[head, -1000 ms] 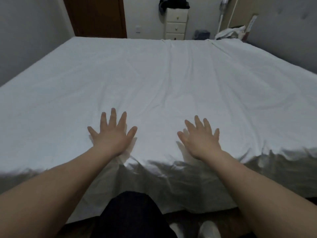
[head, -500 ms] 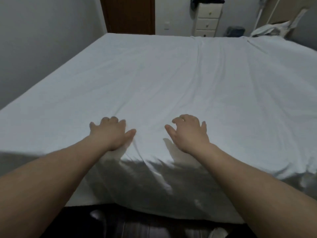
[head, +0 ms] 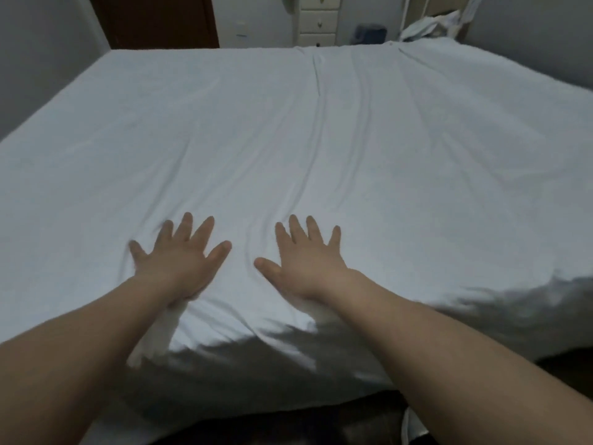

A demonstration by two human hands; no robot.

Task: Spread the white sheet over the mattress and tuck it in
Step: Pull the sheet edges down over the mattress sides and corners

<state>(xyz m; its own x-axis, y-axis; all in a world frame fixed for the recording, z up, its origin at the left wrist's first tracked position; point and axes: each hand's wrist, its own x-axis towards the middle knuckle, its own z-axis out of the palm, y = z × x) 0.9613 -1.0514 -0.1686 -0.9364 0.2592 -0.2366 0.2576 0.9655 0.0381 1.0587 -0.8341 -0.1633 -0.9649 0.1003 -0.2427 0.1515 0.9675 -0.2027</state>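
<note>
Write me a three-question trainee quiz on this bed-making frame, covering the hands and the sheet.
1. True or false: both hands lie flat with fingers spread on the white sheet.
2. Where does the sheet's near edge lie? A) tucked under the mattress B) hanging loose over the near side C) bunched at the far end
3. Which piece of furniture stands beyond the far end of the bed, right of the brown door?

Key:
1. True: left hand, right hand.
2. B
3. The white chest of drawers.
</note>
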